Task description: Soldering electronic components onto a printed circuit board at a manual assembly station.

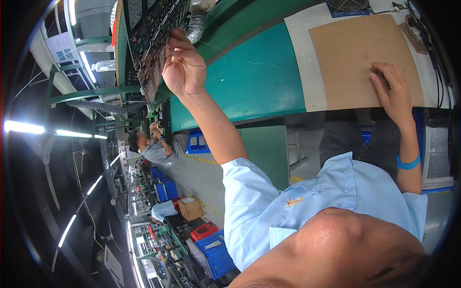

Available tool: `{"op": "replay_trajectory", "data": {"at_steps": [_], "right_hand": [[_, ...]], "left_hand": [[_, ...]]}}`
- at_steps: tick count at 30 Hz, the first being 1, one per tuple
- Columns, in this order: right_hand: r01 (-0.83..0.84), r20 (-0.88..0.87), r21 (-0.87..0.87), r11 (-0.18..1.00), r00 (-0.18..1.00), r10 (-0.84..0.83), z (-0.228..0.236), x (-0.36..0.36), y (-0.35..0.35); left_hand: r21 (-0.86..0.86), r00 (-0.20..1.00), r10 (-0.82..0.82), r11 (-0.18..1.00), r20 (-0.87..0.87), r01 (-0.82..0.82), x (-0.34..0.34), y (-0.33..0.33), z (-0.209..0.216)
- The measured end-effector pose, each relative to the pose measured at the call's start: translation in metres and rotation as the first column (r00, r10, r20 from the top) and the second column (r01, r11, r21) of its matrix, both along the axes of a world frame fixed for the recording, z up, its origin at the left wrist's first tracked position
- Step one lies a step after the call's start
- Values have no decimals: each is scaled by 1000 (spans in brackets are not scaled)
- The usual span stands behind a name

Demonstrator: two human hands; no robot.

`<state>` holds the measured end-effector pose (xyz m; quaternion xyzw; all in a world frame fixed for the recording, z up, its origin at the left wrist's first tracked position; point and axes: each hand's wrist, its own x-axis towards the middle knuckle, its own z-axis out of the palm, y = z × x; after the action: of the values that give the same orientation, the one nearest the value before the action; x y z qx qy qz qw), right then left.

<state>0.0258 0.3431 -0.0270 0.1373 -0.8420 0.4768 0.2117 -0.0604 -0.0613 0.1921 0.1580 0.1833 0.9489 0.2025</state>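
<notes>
The person wears a light blue short-sleeved shirt [307, 201], with a blue wristband [408, 163] on the right forearm. The right hand [394, 91] lies flat on a brown board [350, 57], fingers together and spread on its lower right part, gripping nothing. The board rests on a pale mat [300, 62] on the green table [245, 81]. A thin loose wire [261, 63] lies on the green surface between the two arms.

The left hand [183, 67] is stretched out to the left end of the table, where a stack of dark circuit boards [153, 33] stands on edge. Its fingers are bent and pinched against the edge of one board; whether they truly clamp it I cannot tell. A ribbed grey hose [196, 26] hangs just beside the boards.

Beyond the board, near the far edge of the table, sits a small fan [348, 6], with black cables [434, 57] running along the right side.

Farther down the line, another person [156, 146] in grey works at the same row, amid blue bins [213, 249] and a cardboard box [190, 208].
</notes>
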Motion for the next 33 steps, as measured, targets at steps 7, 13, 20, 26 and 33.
{"op": "replay_trajectory", "data": {"at_steps": [7, 13, 20, 26, 33], "right_hand": [[3, -17, -2, 1000, 1000, -3, -1, -1, -1], [19, 16, -17, 1000, 1000, -19, 4, 1, -2], [22, 4, 41, 999, 1000, -23, 7, 1, 0], [9, 23, 73, 997, 1000, -10, 3, 2, 1], [18, 6, 78, 997, 1000, -18, 1, -2, 0]], "left_hand": [[-41, 996, 76, 996, 37, -75, 7, 6, 3], [-353, 954, 185, 899, -236, -261, 24, 22, -21], [-569, 823, 533, 621, -197, -539, 54, 39, -96], [-603, 888, 454, 687, -80, -405, 72, 49, -145], [-674, 864, 502, 624, -43, -396, 77, 60, -153]]}}
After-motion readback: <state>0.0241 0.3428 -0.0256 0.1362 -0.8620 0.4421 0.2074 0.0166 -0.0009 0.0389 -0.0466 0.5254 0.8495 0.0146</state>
